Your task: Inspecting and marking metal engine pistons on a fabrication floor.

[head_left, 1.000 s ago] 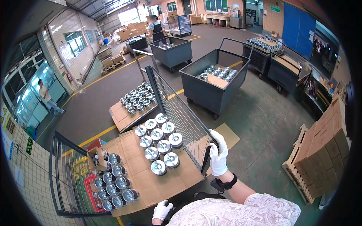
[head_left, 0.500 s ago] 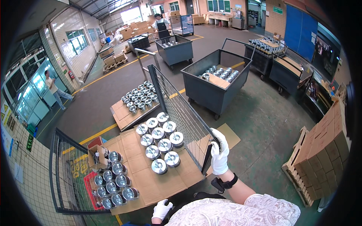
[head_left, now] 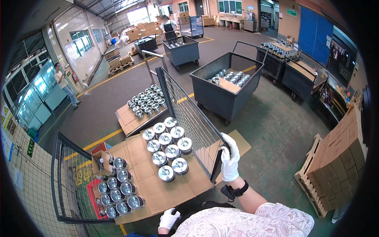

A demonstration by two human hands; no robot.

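My right hand point(head_left: 230, 160), in a white glove, is wrapped round the near top corner of the cart's dark mesh side panel point(head_left: 193, 118). Lower down, my gloved left hand point(head_left: 169, 219) hangs by the near edge of the cardboard point(head_left: 183, 191), its thumb apart and nothing visible in it. On that cardboard stand several silver-topped engine pistons point(head_left: 172, 151) in a loose group. A second group of pistons point(head_left: 127, 189) stands at the left, by a small open carton point(head_left: 102, 163). A second mesh panel point(head_left: 65, 173) closes the left end.
Beyond the panel stands a deep grey wheeled bin point(head_left: 225, 94) with pistons inside. A low cart point(head_left: 126, 118) with more pistons is behind mine. Stacked cartons point(head_left: 339, 158) on a wooden pallet point(head_left: 308, 177) stand at the right. One person point(head_left: 65, 85) is at the left, another point(head_left: 169, 28) far back.
The person at the left has moved to the right along the wall. The far person's posture has shifted behind the bin. My hands and the pistons are practically where they were.
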